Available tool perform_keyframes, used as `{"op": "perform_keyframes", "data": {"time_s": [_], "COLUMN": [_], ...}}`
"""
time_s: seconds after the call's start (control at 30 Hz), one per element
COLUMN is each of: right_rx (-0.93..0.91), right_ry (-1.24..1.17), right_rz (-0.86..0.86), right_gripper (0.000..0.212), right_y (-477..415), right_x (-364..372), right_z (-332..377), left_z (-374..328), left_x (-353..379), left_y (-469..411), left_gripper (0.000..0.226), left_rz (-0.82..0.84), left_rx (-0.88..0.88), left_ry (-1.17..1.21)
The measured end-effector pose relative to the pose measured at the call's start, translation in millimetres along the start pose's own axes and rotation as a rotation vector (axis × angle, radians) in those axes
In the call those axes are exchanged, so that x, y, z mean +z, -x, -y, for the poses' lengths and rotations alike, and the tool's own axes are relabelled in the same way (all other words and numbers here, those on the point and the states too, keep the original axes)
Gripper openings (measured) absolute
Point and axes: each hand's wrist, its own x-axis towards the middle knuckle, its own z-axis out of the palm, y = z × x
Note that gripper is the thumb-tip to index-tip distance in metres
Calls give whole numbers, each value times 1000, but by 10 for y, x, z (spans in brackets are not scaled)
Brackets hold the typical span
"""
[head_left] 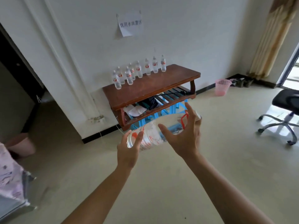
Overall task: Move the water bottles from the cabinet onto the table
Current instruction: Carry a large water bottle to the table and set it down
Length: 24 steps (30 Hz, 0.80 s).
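Head-cam view, looking down w/ both bare arms reaching fwd at frame center. A clear water bottle w/ red print lies sideways in the air between the hands, base toward lower left, white cap toward the right. Left hand cups the base end, its grip closed around the bottle. Right hand is spread w/ fingers apart in front of the bottle's neck end; can't tell if it touches.

Behind, center frame, a brown wooden counter stands against a white wall. 8 small bottles stand upright along its back and left part. A lower shelf holds clutter; blue stools sit under it.

A paper sign hangs on the wall above. Pink basket on the floor at right; black office chair at far right.
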Motion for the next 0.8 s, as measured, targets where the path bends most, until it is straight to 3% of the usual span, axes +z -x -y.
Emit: {"op": "perform_keyframes", "data": {"time_s": [0.17, 0.47, 0.63, 0.8], "right_rx": [-25, -34, -28, 34], "right_ry": [-22, -14, 11, 78], "right_rz": [54, 75, 35, -42], "right_gripper": [102, 99, 94, 94], "right_y": [-872, -2396, -3391, -4219], "right_x": [680, 2361, 3021, 3262], "right_z": [-389, -1295, -1684, -2292], "left_z": [-208, -24, -339, -599], "left_x": [263, 840, 1226, 1929], "left_y": [-1034, -3431, -4726, -5701], "left_gripper": [85, 44, 81, 74], "left_rz": [-51, -41, -10, 143], "left_rx": [33, 11, 8, 14], "left_ry": [-30, 94, 17, 30]}}
